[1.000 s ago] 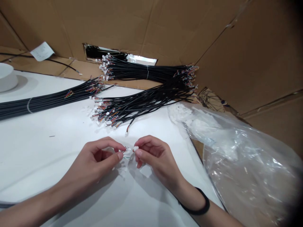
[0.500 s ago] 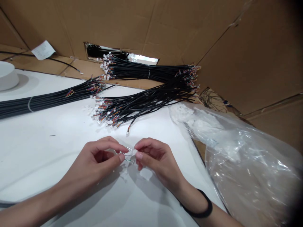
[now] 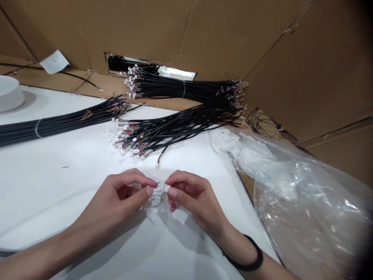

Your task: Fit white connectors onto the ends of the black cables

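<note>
My left hand pinches several thin wires between thumb and forefinger. Their tips fan out to the right, and one wire looks green. Facing it, my right hand is closed on a small white connector housing, held between thumb and forefinger. A narrow gap lies between the wire tips and the housing. Both hands are just above the white table. Whatever cable the wires belong to is hidden behind my left hand and arm.
Black cables with white connectors lie ahead of my hands, with a tied bundle behind. Another tied cable bundle is at left, near a white round object. A clear plastic bag covers the right side. Cardboard walls enclose the back.
The wire tips and the white housing have drawn slightly apart, and the wires sit a little differently in my left fingers. Otherwise both hands have barely moved.
</note>
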A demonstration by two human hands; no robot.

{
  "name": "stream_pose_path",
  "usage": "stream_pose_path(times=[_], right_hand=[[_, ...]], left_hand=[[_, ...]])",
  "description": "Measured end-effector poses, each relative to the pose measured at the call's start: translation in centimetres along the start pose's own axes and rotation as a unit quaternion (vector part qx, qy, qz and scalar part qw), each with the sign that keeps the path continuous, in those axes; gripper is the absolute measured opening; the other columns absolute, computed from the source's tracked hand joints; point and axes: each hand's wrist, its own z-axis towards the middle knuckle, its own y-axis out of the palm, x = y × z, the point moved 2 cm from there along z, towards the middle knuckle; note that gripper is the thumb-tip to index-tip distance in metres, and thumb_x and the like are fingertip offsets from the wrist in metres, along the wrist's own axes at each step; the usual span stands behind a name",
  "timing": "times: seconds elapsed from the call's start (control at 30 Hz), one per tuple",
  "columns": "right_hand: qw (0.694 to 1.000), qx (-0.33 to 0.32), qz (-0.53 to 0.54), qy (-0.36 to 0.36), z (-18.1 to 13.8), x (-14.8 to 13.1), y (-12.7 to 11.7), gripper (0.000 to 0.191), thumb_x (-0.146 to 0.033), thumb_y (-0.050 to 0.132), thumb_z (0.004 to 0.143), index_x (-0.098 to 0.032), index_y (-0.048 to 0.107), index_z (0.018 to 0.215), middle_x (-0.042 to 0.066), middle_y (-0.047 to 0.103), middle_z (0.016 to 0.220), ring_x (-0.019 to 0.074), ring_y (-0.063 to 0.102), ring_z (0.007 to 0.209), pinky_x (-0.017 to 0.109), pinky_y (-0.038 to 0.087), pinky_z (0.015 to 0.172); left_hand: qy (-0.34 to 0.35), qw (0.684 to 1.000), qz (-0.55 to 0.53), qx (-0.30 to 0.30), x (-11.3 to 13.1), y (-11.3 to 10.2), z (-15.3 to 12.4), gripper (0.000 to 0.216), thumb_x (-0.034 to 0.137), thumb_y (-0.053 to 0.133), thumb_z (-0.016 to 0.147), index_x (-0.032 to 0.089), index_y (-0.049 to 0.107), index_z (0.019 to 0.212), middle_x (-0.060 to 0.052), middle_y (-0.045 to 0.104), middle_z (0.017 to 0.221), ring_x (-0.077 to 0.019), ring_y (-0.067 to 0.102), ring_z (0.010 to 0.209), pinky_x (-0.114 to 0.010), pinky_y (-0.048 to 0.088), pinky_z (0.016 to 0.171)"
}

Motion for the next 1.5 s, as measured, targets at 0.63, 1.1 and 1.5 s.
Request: stream_pose_path(times=[0.63,1.1,1.5], right_hand=[[1.000,-0.014,-0.026,0.006,0.0,-0.1,0.3,0.015,-0.034,0.077,0.078,-0.021,0.077,0.086,-0.001,0.064,0.066,0.0086,0.060,0.054,0.019,0.052,0.051],[0.999,-0.025,-0.034,-0.006,-0.1,-0.4,0.4,0.014,-0.034,0.076,0.080,-0.022,0.079,0.087,0.002,0.068,0.072,0.0082,0.061,0.055,0.018,0.053,0.052],[1.000,0.002,0.017,-0.006,0.1,0.0,0.1,0.010,-0.032,0.074,0.082,-0.024,0.079,0.087,-0.001,0.070,0.063,0.0073,0.064,0.054,0.014,0.054,0.050]], left_hand=[[-0.060,0.996,-0.056,-0.026,-1.0,0.3,0.1,0.032,0.049,0.067,0.076,0.019,0.061,0.087,0.006,0.041,0.050,-0.0075,0.028,0.046,-0.018,0.019,0.041],[-0.016,1.000,-0.004,0.001,-1.0,0.1,0.3,0.026,0.043,0.062,0.078,0.019,0.069,0.086,0.000,0.055,0.072,-0.0093,0.036,0.054,-0.023,0.025,0.049],[-0.013,1.000,-0.015,0.014,-1.2,0.1,0.3,0.025,0.043,0.064,0.076,0.020,0.069,0.083,0.000,0.058,0.075,-0.0092,0.038,0.055,-0.022,0.027,0.049]])
